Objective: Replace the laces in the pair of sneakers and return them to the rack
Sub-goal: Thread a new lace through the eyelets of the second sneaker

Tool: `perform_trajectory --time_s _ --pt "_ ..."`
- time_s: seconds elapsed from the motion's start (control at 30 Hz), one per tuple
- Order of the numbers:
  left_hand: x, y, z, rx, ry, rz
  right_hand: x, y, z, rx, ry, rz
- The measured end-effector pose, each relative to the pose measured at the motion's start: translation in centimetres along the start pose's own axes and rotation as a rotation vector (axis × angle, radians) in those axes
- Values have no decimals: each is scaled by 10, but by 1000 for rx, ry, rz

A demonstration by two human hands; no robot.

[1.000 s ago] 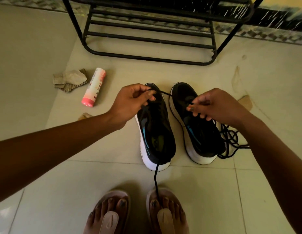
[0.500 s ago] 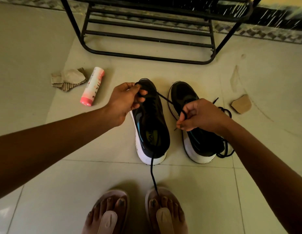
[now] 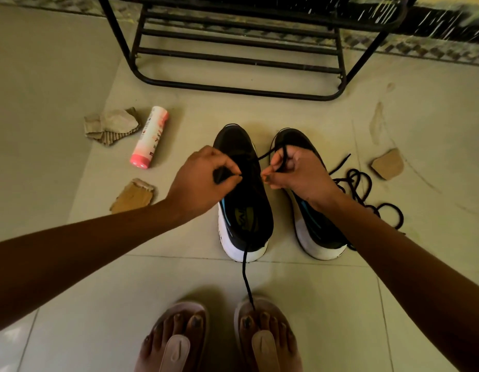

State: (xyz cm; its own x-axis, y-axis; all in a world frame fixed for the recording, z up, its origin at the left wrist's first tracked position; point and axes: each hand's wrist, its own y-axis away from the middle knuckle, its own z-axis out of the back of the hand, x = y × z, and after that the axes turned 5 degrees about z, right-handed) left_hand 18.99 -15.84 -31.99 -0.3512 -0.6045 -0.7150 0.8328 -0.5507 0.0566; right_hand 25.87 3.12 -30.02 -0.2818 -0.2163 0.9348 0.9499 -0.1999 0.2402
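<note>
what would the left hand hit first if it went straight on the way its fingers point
Probably the right hand: the left hand points its fingers across the sneaker below toward that hand's fingertips, a short gap away; depth is unclear.

On the tiled floor (image 3: pixel 72 264) to your left lies a pink-capped white cylindrical bottle (image 3: pixel 150 136) on its side, cap end toward you. Touching its far side is a crumpled wad of corrugated cardboard (image 3: pixel 112 124). Nearer you, apart from the bottle, lies a torn flat cardboard scrap (image 3: pixel 132 196). A second scrap (image 3: pixel 387 165) lies to your right, and a pale smear (image 3: pixel 377 123) marks the tile just beyond it. At the bottom edge you see a left sandal (image 3: pixel 176 347) and a right sandal (image 3: pixel 262 347), side by side, both worn.
</note>
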Motion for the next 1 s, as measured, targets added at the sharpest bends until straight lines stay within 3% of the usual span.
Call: perform_trajectory --time_s 0.17,0.4,0.6,0.8,1.0 --pt "4 10 -7 18 -168 -132 -7 -2 -10 14 225 140" --pt "-6 9 -5 26 -461 -246 -11 -4 -17 -7 290 212" --pt "-9 13 -12 80 -424 -129 -10 1 -18 -4 347 249" --pt "-19 0 -13 89 -647 -207 -5 3 -19 31 481 263" --pt "-9 -6 -15 4 -573 -275 -8 4 -18 -10 428 237"
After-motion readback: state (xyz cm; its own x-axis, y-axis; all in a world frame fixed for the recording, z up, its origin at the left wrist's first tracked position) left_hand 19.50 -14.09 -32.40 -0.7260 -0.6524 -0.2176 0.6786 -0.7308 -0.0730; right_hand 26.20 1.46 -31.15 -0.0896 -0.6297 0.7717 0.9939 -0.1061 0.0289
